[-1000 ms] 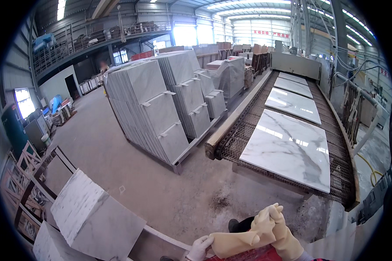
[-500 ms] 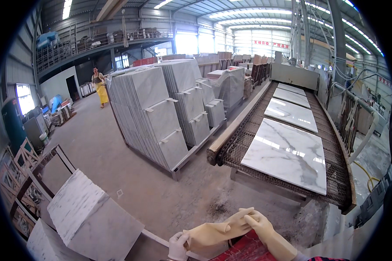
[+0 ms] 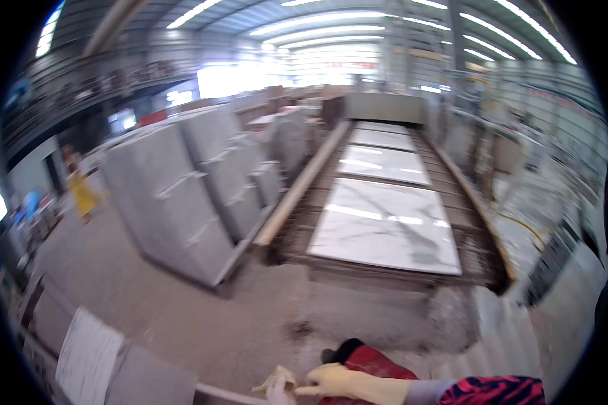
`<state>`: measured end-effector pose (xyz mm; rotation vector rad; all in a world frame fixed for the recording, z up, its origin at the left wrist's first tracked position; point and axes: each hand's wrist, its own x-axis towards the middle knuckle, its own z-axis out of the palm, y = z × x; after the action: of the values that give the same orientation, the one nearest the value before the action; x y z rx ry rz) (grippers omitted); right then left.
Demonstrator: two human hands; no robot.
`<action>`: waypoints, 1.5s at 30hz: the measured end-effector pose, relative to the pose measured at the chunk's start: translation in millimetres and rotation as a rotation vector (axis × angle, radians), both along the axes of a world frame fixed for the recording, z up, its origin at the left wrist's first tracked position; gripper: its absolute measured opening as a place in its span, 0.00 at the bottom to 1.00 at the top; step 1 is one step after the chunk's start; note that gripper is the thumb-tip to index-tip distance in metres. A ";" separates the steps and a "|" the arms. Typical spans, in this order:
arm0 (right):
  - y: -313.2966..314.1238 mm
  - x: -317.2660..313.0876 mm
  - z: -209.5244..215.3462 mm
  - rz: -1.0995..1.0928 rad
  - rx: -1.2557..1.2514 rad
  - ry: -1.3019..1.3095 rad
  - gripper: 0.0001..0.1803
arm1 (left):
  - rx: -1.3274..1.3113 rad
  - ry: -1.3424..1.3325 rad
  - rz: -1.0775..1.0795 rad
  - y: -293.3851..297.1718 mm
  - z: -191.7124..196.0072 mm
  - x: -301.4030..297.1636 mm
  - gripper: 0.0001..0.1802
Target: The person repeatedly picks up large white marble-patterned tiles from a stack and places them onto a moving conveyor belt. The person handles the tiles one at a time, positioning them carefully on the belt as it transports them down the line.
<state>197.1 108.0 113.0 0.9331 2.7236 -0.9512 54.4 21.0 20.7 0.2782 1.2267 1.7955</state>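
Low at the bottom edge, my left hand (image 3: pixel 277 393), in a thin whitish glove, holds a loose cream rubber glove (image 3: pixel 285 375). The glove is bunched up and blurred, and the left fingers show only in part. My right hand (image 3: pixel 331 381) wears a cream rubber glove of the same kind. Its fingers are closed and touch the bunched glove beside my left hand. A red-and-black patterned sleeve covers my right forearm. Behind the right hand shows a red apron-like garment (image 3: pixel 378 363), with a dark shoe-like shape at its edge.
Ahead, polished white marble slabs (image 3: pixel 388 226) lie on a mesh conveyor (image 3: pixel 479 263). Racked slab stacks (image 3: pixel 175 182) stand left of it; more slabs (image 3: pixel 91 358) lean at lower left. A person in a yellow apron (image 3: pixel 81 194) is at far left. A yellow hose (image 3: pixel 523 226) lies right.
The view has swung right and blurred. My hands have drawn closer together and lower; the rubber glove, stretched between them before, is now bunched at my left hand.
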 end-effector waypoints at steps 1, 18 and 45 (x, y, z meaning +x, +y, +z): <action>-8.9 -7.4 27.6 0.003 -0.083 -0.056 0.28 | -0.007 -0.047 -0.006 -1.3 9.3 4.7 0.07; -3.1 64.4 -72.0 -0.181 -0.131 0.150 0.20 | 0.090 -0.113 -0.513 4.5 0.9 22.0 0.30; 19.3 67.0 -63.1 -0.188 -0.126 0.193 0.16 | -0.095 0.089 -0.648 40.2 12.5 51.5 0.31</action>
<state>264.1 127.3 49.9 1.1447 2.7247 -1.2934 105.9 61.3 33.2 0.6272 1.1115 1.1721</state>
